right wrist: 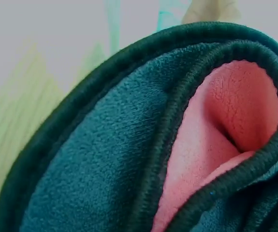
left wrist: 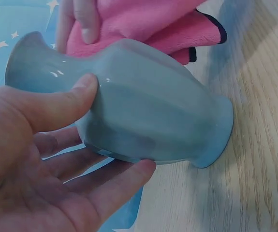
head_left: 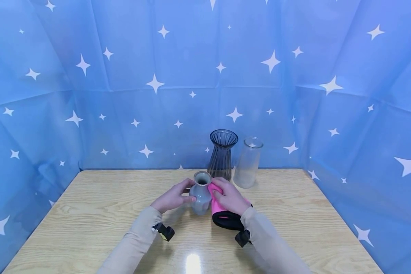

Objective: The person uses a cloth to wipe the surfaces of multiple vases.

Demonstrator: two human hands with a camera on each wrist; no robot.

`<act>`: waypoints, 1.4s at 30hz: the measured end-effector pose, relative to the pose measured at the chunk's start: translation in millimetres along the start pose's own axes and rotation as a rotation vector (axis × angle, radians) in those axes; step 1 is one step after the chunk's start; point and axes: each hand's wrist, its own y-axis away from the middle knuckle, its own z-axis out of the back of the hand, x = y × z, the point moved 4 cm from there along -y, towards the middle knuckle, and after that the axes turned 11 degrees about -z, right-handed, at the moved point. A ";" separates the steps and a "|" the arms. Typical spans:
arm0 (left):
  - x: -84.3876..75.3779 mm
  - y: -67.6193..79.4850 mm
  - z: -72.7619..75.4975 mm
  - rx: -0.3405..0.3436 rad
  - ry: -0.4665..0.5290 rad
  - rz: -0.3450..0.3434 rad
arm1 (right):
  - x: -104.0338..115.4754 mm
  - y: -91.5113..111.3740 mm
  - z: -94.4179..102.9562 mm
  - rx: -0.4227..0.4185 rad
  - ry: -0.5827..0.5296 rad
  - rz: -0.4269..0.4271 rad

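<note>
A glossy grey-blue ceramic vase [head_left: 201,199] with a flared rim and faceted body stands upright on the table. My left hand [head_left: 174,197] holds it from the left, thumb [left wrist: 83,94] on the near side and fingers curled round behind. On the vase's right, my right hand [head_left: 230,197] grips a bunched pink cloth [head_left: 216,203] with dark edging and presses it to the vase near the neck and shoulder. In the right wrist view the folded cloth [right wrist: 114,130] fills most of the picture and hides the right hand's grip.
Behind the vase stand a dark ribbed glass vase [head_left: 221,156] with a wide mouth and a clear frosted glass vase [head_left: 248,167], side by side near the back edge of the wooden table [head_left: 99,213]. A blue star-patterned curtain [head_left: 188,57] encloses the back and sides.
</note>
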 end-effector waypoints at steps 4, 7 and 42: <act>1.0 -0.5 -1.1 0.031 0.010 -0.009 | 1.3 -2.9 4.8 0.029 -0.187 -0.074; 3.8 0.8 -2.2 0.053 0.015 0.006 | -1.5 -4.0 8.0 0.056 -0.387 -0.151; -13.8 3.5 -28.5 -0.304 -0.177 0.049 | -3.6 6.1 5.0 -0.010 -0.131 -0.131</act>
